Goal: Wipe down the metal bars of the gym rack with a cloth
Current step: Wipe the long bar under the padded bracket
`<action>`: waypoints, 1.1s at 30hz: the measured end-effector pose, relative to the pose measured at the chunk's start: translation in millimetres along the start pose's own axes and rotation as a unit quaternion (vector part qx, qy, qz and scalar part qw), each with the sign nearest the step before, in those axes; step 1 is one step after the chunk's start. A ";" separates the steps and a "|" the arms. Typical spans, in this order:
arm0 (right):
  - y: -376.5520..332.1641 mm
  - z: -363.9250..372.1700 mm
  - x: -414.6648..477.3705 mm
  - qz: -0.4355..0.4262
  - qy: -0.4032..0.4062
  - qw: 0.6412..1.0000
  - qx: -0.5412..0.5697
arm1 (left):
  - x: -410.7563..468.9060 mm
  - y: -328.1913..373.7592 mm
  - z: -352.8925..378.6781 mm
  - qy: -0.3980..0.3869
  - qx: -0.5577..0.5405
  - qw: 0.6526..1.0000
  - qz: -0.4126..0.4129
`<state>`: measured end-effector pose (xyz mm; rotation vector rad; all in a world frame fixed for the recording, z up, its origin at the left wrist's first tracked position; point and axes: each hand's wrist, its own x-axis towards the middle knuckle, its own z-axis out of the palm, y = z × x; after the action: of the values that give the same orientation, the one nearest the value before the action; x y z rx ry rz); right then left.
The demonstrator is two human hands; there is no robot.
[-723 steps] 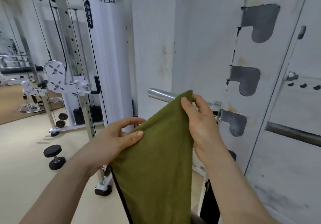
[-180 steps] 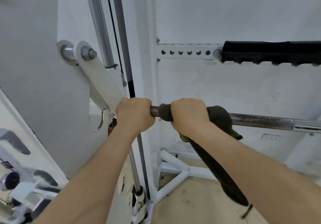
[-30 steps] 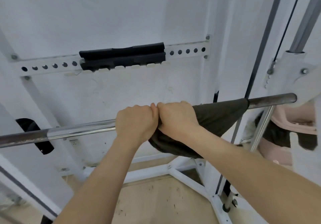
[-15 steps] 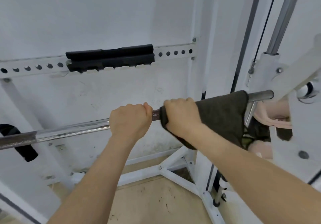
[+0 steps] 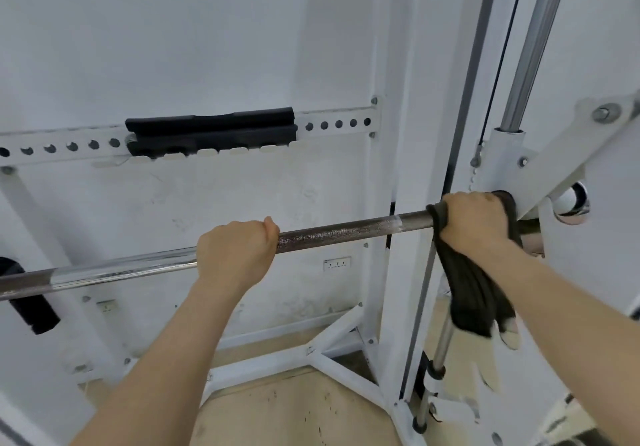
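A long metal bar (image 5: 346,232) runs across the white gym rack, shiny at the left and dark and knurled in the middle. My left hand (image 5: 235,251) grips it bare near the middle. My right hand (image 5: 474,224) is closed around the bar's right end with the dark olive cloth (image 5: 467,289) wrapped under the palm. The cloth's loose tail hangs down below my right wrist. The bar's right end is hidden by my hand and the white bracket (image 5: 540,172).
A white upright post (image 5: 405,203) with a black cable stands just behind the bar's right part. A chrome guide rod (image 5: 533,43) rises at the right. A black pad (image 5: 211,132) sits on a perforated white crossbar. White base struts (image 5: 332,352) lie on the tan floor.
My right hand slid the cloth rightward along the bar to its end by the bracket, and the cloth bunched up. My left hand stayed on the bar, now well apart from the right.
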<state>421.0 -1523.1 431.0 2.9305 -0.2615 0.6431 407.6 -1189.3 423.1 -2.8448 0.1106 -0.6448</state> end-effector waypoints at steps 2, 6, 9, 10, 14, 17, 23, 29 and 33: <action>-44.4 -6.3 -6.2 -0.042 0.008 0.999 0.021 | 2.9 7.8 -2.3 0.003 -0.022 1.000 -0.014; -135.6 -21.3 -34.1 -0.199 -0.005 0.968 0.150 | 17.6 64.7 -21.0 -0.028 -0.130 0.991 -0.005; -81.7 -0.5 -22.9 -0.221 0.037 0.965 0.136 | 29.3 101.9 -24.9 0.042 -0.252 0.967 -0.008; -53.0 9.0 -19.5 -0.206 0.041 0.970 0.120 | 27.1 113.0 -26.8 0.096 -0.278 0.956 0.000; 16.3 27.2 -19.0 -0.143 0.047 0.977 0.148 | 23.8 189.4 -52.2 0.168 -0.245 0.944 0.146; 49.9 34.0 -38.4 -0.009 0.077 0.977 0.197 | 37.5 245.1 -43.2 0.074 -0.109 0.973 0.187; 88.8 48.9 -54.9 0.181 -0.109 0.756 0.619 | 82.4 282.0 -41.9 0.032 -0.030 0.987 0.153; 80.4 59.6 -42.1 0.230 -0.094 0.716 0.653 | 105.4 343.8 -53.8 0.012 -0.096 0.974 0.203; 68.5 61.3 -48.7 0.262 -0.091 0.674 0.685 | 107.1 336.5 -49.1 0.000 -0.116 0.974 0.193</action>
<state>388.7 -1593.1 361.3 4.4395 -1.1048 0.8377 474.6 -1539.4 432.9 -2.9120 0.7627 -0.5758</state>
